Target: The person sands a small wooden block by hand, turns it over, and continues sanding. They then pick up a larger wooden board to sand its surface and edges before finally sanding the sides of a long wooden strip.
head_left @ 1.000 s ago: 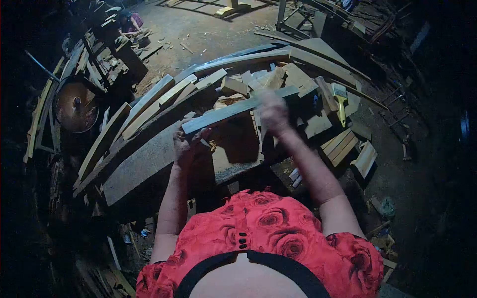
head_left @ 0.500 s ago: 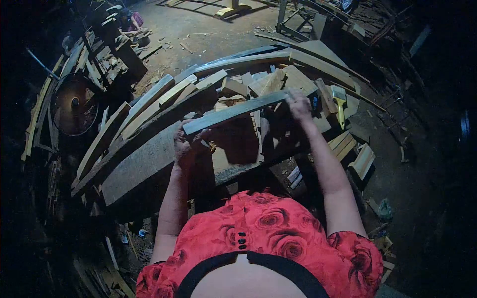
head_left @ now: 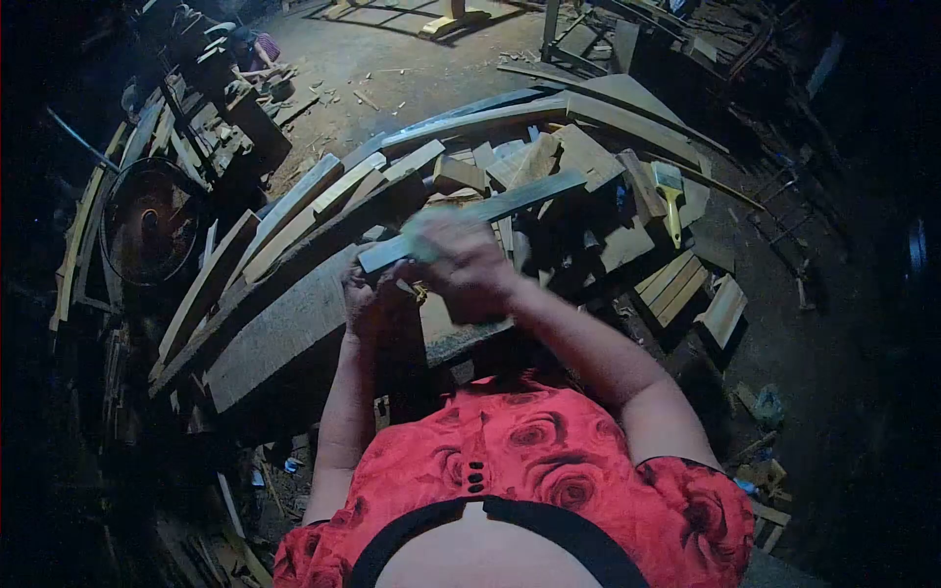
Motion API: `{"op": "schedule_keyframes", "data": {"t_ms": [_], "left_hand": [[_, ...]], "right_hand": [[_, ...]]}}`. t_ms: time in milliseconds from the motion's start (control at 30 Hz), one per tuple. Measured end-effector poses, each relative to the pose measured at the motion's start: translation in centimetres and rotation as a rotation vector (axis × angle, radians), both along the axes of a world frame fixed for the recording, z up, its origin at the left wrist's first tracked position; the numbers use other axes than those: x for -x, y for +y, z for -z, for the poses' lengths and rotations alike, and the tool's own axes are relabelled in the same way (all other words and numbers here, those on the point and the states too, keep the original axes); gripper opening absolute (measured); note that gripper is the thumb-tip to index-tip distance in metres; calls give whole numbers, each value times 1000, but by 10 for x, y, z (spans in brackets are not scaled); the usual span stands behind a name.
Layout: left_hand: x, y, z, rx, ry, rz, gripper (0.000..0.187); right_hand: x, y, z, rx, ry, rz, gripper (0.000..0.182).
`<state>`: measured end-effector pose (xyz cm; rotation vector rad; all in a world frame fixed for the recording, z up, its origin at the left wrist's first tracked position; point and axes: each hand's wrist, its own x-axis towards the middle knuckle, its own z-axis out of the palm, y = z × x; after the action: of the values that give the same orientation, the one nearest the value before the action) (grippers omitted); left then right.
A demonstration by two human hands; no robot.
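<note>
A long, narrow wooden strip [head_left: 529, 199] slants across the view above the bench, its near end to the left. My left hand [head_left: 367, 294] is closed around that near end from below. Over the strip, close to my left hand, lies my right hand [head_left: 461, 257], its fingers curled and smeared by motion. A pale greenish patch shows at its fingertips; what it is I cannot make out. Under the strip is a thick wooden plank [head_left: 284, 328] with offcuts piled behind it.
A paintbrush [head_left: 670, 201] with a yellow handle lies right of the pile. Long curved boards [head_left: 480, 127] arch behind it. Stacked wood pieces [head_left: 672, 289] sit lower right. A round fan [head_left: 149, 216] stands at left. Another person [head_left: 257, 54] crouches at the far upper left.
My right hand has slid from the strip's far end toward its near end, beside my left hand. My left hand and the strip have stayed nearly in place.
</note>
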<state>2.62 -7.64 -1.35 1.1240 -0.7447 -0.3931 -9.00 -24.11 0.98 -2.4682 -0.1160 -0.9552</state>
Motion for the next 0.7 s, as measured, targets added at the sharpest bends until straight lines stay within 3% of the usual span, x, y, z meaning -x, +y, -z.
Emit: {"op": "schedule_keyframes", "data": {"t_ms": [33, 67, 167, 200, 400, 467, 567, 633, 700], "left_hand": [[2, -1, -4, -29, -18, 1, 28], [3, -2, -5, -56, -36, 1, 26], [-2, -2, 2, -83, 67, 28, 33], [0, -3, -1, -80, 66, 31, 33], [5, -7, -18, -46, 94, 44, 28], [9, -9, -28, -229, 197, -37, 29], [3, -12, -23, -43, 204, 73, 28], [9, -4, -25, -70, 209, 64, 28], [12, 0, -25, -98, 215, 51, 29]], "right_hand": [[7, -46, 21, 56, -144, 53, 37], [33, -79, 14, -86, 59, 144, 29], [63, -187, 72, 88, 178, 595, 38], [64, -198, 80, -84, 289, 704, 42], [56, -211, 97, -184, 249, 689, 44], [57, -201, 88, -172, 274, 743, 44], [61, -196, 73, -191, 324, 737, 43], [63, -198, 72, -378, 171, 636, 41], [63, -197, 73, -295, 98, 690, 37]]}}
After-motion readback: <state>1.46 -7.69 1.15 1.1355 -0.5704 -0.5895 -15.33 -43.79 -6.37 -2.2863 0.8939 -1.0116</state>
